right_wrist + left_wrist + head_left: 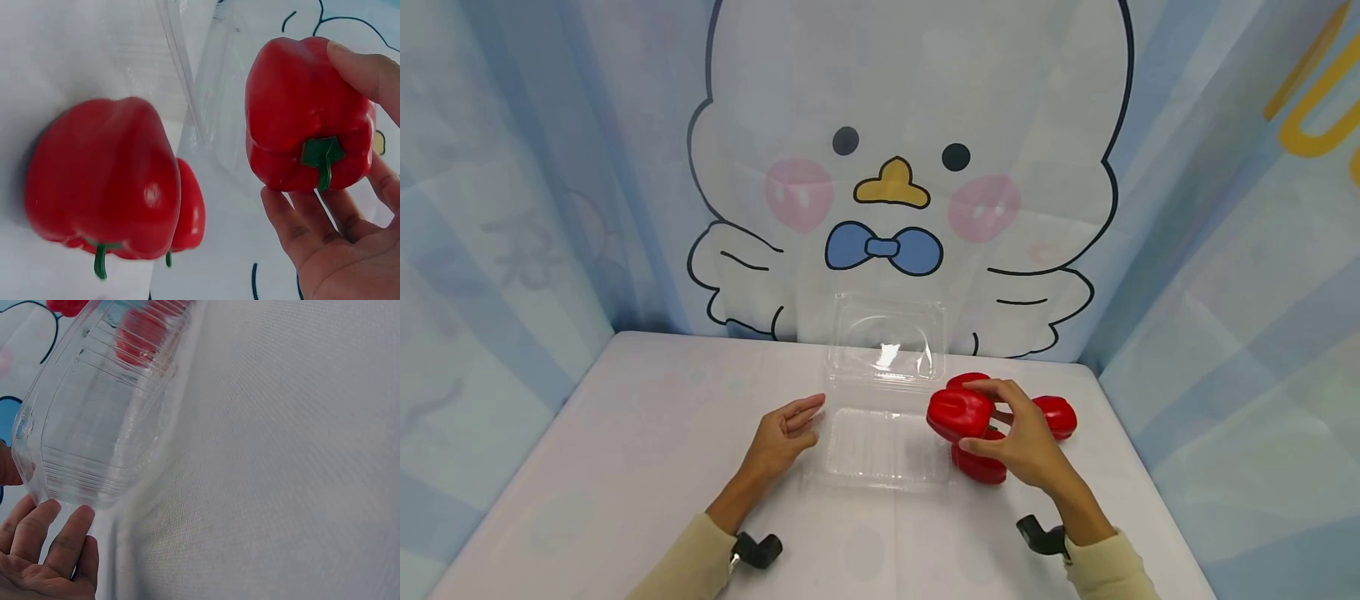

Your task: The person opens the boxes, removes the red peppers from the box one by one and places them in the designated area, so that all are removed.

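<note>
My right hand (1026, 437) grips a red bell pepper (958, 414) between thumb and fingers, lifted by the right side of a clear plastic clamshell container (880, 482). In the right wrist view its green stem (323, 156) faces the palm. My left hand (781, 442) is at the container's left end, its fairly straight fingertips right at the outer wall, as the left wrist view shows. The container's lid (887, 333) stands raised at the back. Below the gripped pepper lies another red bell pepper (979, 467), partly hidden by it.
Behind the gripped pepper, a red bell pepper (967, 379) shows only its top. One more red bell pepper (1060, 417) lies to the right, beyond my right hand. A white cloth covers the table (647, 450), and a printed curtain (1037, 100) hangs close behind its back edge.
</note>
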Action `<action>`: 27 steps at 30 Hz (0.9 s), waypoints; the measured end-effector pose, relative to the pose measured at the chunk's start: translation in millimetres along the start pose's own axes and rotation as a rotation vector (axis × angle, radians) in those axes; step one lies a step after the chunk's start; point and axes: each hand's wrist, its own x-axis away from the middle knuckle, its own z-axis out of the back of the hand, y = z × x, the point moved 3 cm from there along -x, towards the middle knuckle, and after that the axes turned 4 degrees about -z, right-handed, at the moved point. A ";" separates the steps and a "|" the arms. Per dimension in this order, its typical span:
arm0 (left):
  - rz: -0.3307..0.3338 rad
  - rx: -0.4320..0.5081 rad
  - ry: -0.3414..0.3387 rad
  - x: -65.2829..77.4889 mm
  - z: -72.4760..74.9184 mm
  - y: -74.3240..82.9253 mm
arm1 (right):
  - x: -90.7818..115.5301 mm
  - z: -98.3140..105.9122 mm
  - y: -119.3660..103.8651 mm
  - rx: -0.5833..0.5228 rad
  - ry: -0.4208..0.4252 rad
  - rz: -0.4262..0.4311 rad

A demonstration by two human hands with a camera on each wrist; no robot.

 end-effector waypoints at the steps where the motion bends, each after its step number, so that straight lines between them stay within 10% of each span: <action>1: 0.002 -0.004 0.002 0.1 0.1 0.1 | 1.3 2.7 0.6 0.004 0.005 0.004; 27: 0.006 -0.017 0.007 1.2 0.3 2.4 | 26.4 57.5 49.9 0.142 0.118 0.009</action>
